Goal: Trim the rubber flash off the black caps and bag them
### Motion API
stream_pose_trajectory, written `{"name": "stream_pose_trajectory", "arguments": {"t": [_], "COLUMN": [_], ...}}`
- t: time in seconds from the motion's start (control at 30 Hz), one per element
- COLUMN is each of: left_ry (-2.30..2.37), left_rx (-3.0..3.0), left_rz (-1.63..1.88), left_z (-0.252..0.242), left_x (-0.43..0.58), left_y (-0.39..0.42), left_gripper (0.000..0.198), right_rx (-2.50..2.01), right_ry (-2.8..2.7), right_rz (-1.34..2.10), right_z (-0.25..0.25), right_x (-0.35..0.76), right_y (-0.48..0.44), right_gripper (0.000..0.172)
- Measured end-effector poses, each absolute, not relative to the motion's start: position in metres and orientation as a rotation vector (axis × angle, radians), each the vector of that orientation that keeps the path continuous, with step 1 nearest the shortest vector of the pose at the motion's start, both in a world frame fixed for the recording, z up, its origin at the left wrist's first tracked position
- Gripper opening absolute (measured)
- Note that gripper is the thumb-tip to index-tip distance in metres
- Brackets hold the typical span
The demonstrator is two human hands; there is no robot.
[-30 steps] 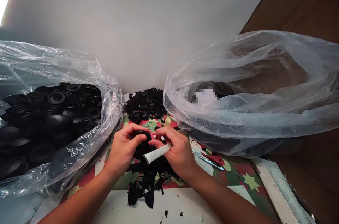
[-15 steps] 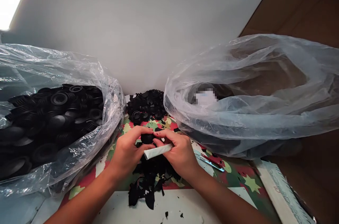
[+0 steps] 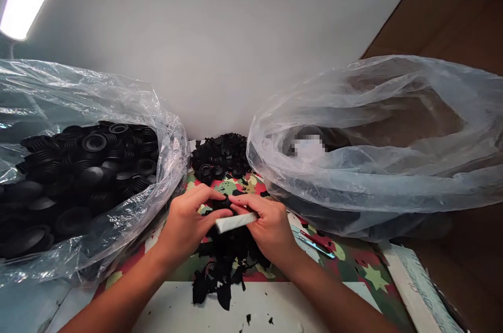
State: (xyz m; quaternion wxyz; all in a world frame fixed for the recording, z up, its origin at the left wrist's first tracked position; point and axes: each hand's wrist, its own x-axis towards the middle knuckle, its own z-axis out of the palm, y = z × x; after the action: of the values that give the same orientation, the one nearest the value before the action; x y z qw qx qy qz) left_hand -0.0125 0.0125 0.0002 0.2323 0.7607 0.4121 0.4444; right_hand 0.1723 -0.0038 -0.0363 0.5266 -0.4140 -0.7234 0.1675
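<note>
My left hand (image 3: 184, 220) pinches a small round black rubber part (image 3: 223, 203) between thumb and fingers. Opposite it, my right hand (image 3: 271, 223) is closed around a white, flat wrapped stick (image 3: 234, 222), which sticks out toward the left. The right fingertips also touch the rubber part. Fingers cover most of this part, and whether the stick bears a blade cannot be seen. Below both hands lie torn black rubber scraps (image 3: 220, 288).
At left, a clear plastic bag (image 3: 173, 149) holds many ribbed black rubber parts (image 3: 94, 141). A heap of black pieces (image 3: 222, 152) lies by the wall. On the right are another plastic bag (image 3: 353, 183), a slim red-and-blue metal tool (image 3: 314, 244) and a cardboard edge (image 3: 408, 286).
My fingers have shifted slightly around the rubber part, so less of it shows. The white stick stays in my right hand. The whole view has moved a little.
</note>
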Motion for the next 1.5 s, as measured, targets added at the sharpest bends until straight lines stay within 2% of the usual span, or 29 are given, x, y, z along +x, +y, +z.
{"name": "stream_pose_trajectory", "arguments": {"t": [0.17, 0.27, 0.57, 0.63, 0.77, 0.97, 1.17, 1.33, 1.5], "left_ry": [1.08, 1.059, 1.021, 0.992, 0.983, 0.911, 0.785, 0.756, 0.771], "left_rx": [2.101, 2.113, 2.054, 1.974, 1.669, 1.3, 0.916, 0.817, 0.743], "left_rz": [1.269, 1.271, 1.281, 1.306, 1.249, 1.125, 1.042, 1.021, 1.06], "left_z": [0.0, 0.0, 0.006, 0.006, 0.006, -0.002, -0.007, -0.004, -0.003], "left_x": [-0.012, -0.011, -0.006, -0.007, -0.01, -0.01, -0.008, -0.007, -0.004], "left_y": [0.013, 0.013, 0.001, -0.001, 0.002, 0.012, 0.016, 0.017, 0.018], "left_gripper": [0.008, 0.007, 0.007, 0.007, 0.021, 0.028, 0.035, 0.036, 0.034], "right_rx": [-0.892, -0.917, -1.279, -1.354, -1.326, -1.217, -1.226, -1.181, -1.127], "right_ry": [-1.952, -1.971, -1.588, -1.474, -1.481, -1.59, -1.445, -1.389, -1.471], "right_rz": [-0.007, -0.111, 0.434, 0.618, 0.962, 0.749, 0.649, 0.7, 0.723], "right_z": [-0.039, -0.038, -0.039, -0.04, -0.041, -0.038, -0.035, -0.032, -0.034], "right_x": [0.174, 0.172, 0.174, 0.182, 0.192, 0.191, 0.189, 0.187, 0.182], "right_y": [-0.005, -0.006, 0.003, 0.008, 0.016, 0.012, 0.003, 0.0, -0.004], "right_gripper": [0.022, 0.023, 0.013, 0.019, 0.032, 0.019, 0.044, 0.014, 0.012]}}
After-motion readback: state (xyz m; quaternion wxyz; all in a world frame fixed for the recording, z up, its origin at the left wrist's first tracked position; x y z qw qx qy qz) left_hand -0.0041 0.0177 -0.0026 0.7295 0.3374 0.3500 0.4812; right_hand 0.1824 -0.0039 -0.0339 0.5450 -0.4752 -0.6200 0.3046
